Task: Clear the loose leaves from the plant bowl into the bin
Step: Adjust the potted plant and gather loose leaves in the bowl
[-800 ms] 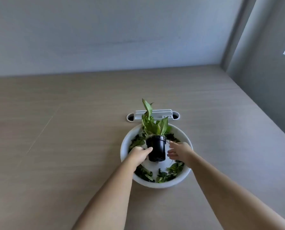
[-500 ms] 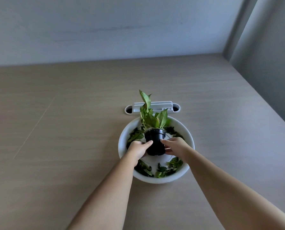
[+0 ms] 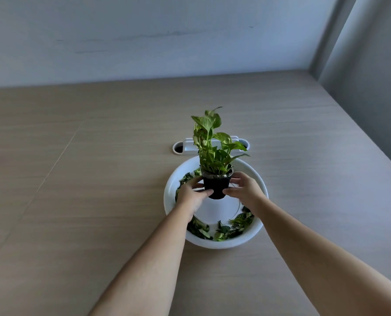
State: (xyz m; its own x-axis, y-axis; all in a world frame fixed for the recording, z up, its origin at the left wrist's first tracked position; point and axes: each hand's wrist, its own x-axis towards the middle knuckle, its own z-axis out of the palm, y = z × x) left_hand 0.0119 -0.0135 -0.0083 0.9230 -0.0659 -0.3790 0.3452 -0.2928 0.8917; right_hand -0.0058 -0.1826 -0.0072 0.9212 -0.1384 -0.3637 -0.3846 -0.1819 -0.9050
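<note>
A white round bowl [image 3: 219, 244] sits on the wooden table, with loose green leaves [image 3: 223, 230] lying around its inner edge. A small black pot [image 3: 216, 185] with a leafy green plant [image 3: 212, 151] is held up above the bowl's middle. My left hand [image 3: 193, 197] grips the pot's left side and my right hand [image 3: 244, 192] grips its right side. The bowl's white floor shows bare under the pot. No bin is in view.
A white cable grommet [image 3: 185, 147] is set into the table just behind the bowl. The table [image 3: 98, 179] runs to a pale wall at the back and ends at an edge on the right.
Both hands closed on the black pot and lifted it up out of the bowl; the plant now stands higher and the bowl's floor is uncovered.
</note>
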